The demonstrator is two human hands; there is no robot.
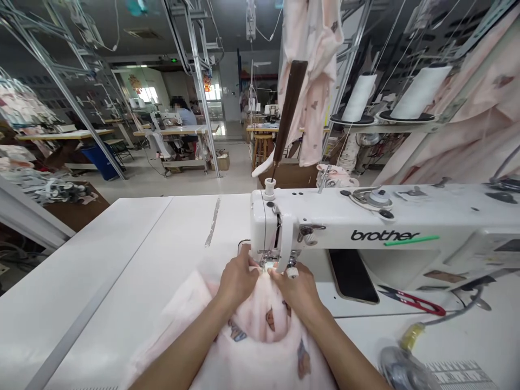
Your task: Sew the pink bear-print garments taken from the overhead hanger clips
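Note:
A pale pink garment (247,357) of soft fabric with small brown and blue prints spreads from the needle area down to the near table edge. My left hand (239,276) pinches its far edge just left of the presser foot of the white sewing machine (325,216). On the other side of the foot, my right hand (298,287) grips the same edge, fingers closed and partly behind a white knob. Both hands lie close together under the machine head. The needle tip and the exact seam are hidden by the fingers and foot.
Right of the hands lie a dark phone (353,275) and red-handled thread snips (414,299). White thread cones (359,97) stand behind the machine. Pink garments (312,97) hang above. A person (187,116) sits at another machine far back.

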